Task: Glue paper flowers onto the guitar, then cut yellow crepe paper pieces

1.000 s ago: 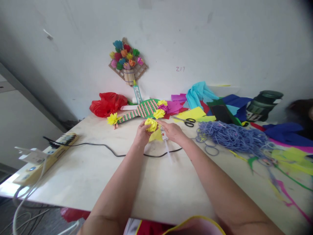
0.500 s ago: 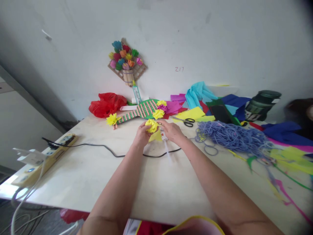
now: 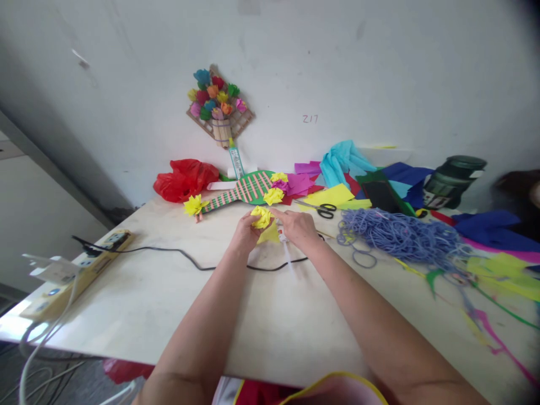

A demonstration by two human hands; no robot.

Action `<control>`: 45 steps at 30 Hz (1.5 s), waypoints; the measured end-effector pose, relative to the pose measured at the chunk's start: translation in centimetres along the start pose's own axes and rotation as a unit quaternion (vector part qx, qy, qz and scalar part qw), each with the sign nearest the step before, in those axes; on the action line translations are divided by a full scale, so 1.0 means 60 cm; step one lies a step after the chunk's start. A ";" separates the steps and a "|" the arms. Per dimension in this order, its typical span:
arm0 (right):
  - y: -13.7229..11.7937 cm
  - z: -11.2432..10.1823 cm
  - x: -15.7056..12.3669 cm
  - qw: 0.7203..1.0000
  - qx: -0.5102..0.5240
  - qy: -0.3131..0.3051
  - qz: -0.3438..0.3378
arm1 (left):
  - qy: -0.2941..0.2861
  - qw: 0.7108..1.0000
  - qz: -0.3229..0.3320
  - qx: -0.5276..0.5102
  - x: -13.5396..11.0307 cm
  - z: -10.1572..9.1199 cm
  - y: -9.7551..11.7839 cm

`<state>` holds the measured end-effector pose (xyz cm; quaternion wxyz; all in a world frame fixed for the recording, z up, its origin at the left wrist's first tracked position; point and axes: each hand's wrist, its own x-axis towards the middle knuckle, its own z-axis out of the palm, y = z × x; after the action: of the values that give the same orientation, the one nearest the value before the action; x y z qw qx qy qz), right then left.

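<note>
A crumpled yellow paper flower is pinched in my left hand above the table. My right hand is right beside it, its forefinger stretched out to touch the flower, while the other fingers curl round a white glue gun. A scrap of yellow paper lies under both hands. Just beyond them lies a green paddle-shaped board with pink stripes, with yellow and purple paper flowers on it.
Black scissors and a heap of blue-violet rubber bands lie to the right, with coloured paper sheets behind. A black cable runs left to a power strip. A red bag and a flower decoration stand by the wall.
My right forefinger has stretched out onto the yellow flower. Both hands have stayed in nearly the same place.
</note>
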<state>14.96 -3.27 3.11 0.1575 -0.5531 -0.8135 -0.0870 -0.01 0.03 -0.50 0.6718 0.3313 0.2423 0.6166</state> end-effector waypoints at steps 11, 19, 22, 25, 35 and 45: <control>0.009 0.012 0.009 0.996 0.084 0.001 0.035 | -0.010 1.000 -0.011 0.006 -0.001 -0.001 0.001; 0.022 0.019 0.017 0.928 0.368 -0.052 -0.025 | -0.025 0.999 -0.001 0.039 -0.003 0.000 0.002; 0.022 0.016 0.016 0.936 0.351 -0.007 -0.024 | -0.029 0.999 -0.005 0.043 -0.005 0.003 0.002; 0.021 0.011 0.014 0.957 0.289 0.013 -0.013 | -0.028 0.998 -0.014 0.045 -0.006 0.006 0.001; 0.010 0.004 0.006 0.997 0.071 0.019 -0.012 | 0.006 0.998 -0.044 0.052 -0.007 0.008 0.002; 0.014 0.008 0.003 0.998 0.051 0.013 -0.039 | 0.025 0.996 -0.066 0.049 -0.011 0.010 0.006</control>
<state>15.57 -2.62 2.69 0.1928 -0.5110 -0.8356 -0.0589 0.11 -0.70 0.13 0.6874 0.3316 0.3107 0.5666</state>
